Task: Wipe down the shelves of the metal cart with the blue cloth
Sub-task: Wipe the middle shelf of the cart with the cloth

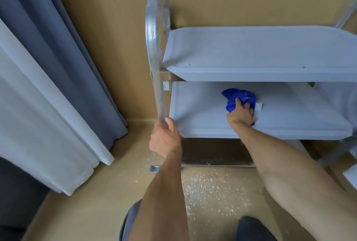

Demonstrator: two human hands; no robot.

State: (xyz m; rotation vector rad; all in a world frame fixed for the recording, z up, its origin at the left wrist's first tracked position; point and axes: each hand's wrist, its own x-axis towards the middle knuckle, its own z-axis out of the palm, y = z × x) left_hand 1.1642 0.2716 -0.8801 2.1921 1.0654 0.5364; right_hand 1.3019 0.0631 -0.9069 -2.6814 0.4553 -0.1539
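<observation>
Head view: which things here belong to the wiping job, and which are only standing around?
Part of the job:
- blue cloth, gripped by the right hand
- middle shelf under the cloth
- top shelf
- cart frame tube, held by the left hand

Only standing around:
- curtains
- specks on the floor

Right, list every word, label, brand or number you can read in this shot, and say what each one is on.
No readable text anywhere in the head view.
Small pale tag or sticker on the middle shelf, just right of the blue cloth: no print can be made out on it.
White plate on the wall behind the cart frame: dark marks only, no lettering.
</observation>
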